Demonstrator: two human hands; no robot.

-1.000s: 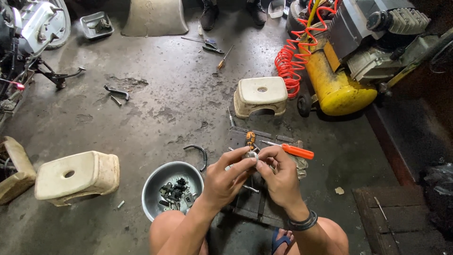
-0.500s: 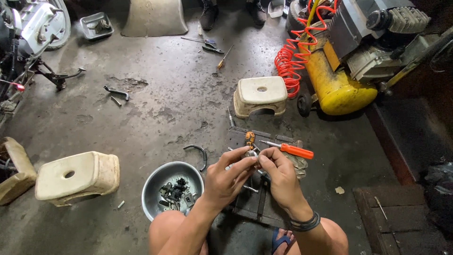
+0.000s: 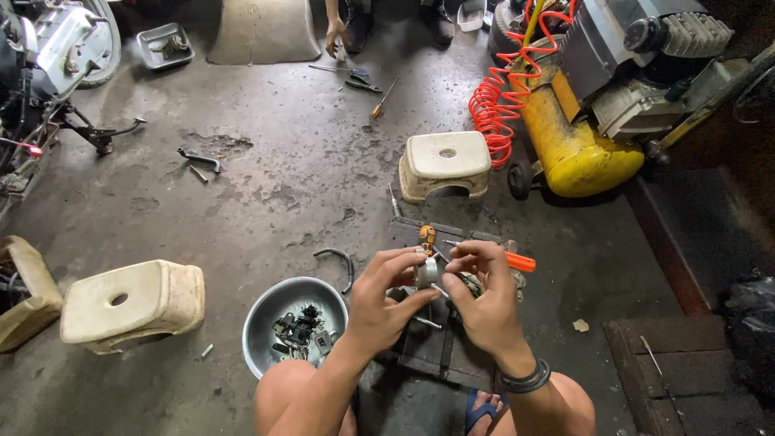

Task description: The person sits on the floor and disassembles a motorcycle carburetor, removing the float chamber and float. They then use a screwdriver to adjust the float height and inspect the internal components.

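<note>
Both my hands meet over a dark slatted board (image 3: 436,355) on the floor. My left hand (image 3: 386,300) and my right hand (image 3: 483,297) together pinch a small round metal part (image 3: 426,271) between their fingertips. Just beyond the fingers lie an orange-handled tool (image 3: 521,262) and a small orange-and-black tool (image 3: 427,236). A thin metal pin (image 3: 428,323) lies on the board under my hands. My knees frame the bottom of the view.
A metal bowl (image 3: 262,323) of small dark parts sits by my left knee. Cream plastic stools (image 3: 133,303) (image 3: 444,161) stand left and ahead. A yellow compressor tank (image 3: 573,145) with orange coiled hose (image 3: 492,105) is at right. Another person's hand (image 3: 333,34) reaches down far ahead.
My fingers have shifted slightly on the small part; both hands stay in the same place over the board.
</note>
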